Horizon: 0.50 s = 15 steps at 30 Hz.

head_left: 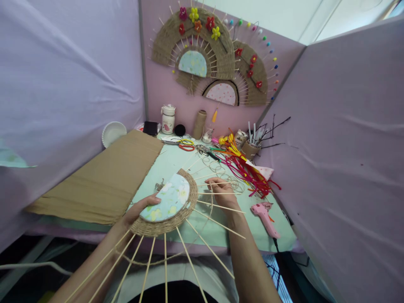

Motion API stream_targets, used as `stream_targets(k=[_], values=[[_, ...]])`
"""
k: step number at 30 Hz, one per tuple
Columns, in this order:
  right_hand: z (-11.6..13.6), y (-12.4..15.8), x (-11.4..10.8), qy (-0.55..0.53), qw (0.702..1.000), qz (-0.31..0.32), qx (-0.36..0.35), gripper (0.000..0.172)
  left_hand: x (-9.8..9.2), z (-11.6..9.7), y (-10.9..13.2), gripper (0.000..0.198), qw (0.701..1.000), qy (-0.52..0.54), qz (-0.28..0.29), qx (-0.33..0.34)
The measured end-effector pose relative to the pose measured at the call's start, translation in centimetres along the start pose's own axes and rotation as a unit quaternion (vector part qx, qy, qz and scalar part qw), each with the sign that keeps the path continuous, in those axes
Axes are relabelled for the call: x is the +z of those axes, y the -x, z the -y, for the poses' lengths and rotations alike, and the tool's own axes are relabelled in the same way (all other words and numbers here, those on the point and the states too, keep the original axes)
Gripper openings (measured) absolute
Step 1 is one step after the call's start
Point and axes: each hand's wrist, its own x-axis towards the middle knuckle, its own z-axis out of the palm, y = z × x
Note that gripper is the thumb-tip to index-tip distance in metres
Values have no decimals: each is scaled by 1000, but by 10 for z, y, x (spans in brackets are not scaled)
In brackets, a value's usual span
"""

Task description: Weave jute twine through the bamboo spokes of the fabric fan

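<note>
My left hand (145,208) grips the straight edge of a half-round fan piece (175,195), its thumb lying on the pale blue floral cloth. A woven band of twine (164,227) borders the cloth's curved side. Thin wooden sticks (166,261) spread outward from that band, some toward my body and some toward the right. Among the right-hand sticks, my right hand (222,191) is closed in a pinch on a strand of twine (151,263), which hangs in a loose loop beneath the sticks. The exact spot where the fingertips meet the twine is partly hidden.
Brown cardboard (104,176) lies on the left. A pink glue gun (265,216) rests at the right, near red and yellow pipe cleaners (249,168). Scissors (186,145), a twine cone (199,125) and a white jar (168,120) stand behind. Finished fans (195,42) hang on the back wall.
</note>
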Motion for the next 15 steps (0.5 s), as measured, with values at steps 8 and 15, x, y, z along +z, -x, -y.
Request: stream_targets(k=[8, 15], values=[[-2, 3, 1, 10, 1000, -8, 3, 24, 3, -2, 0, 81, 1000, -1, 18, -1], [9, 6, 6, 61, 998, 12, -8, 24, 2, -2, 2, 77, 1000, 2, 2, 3]])
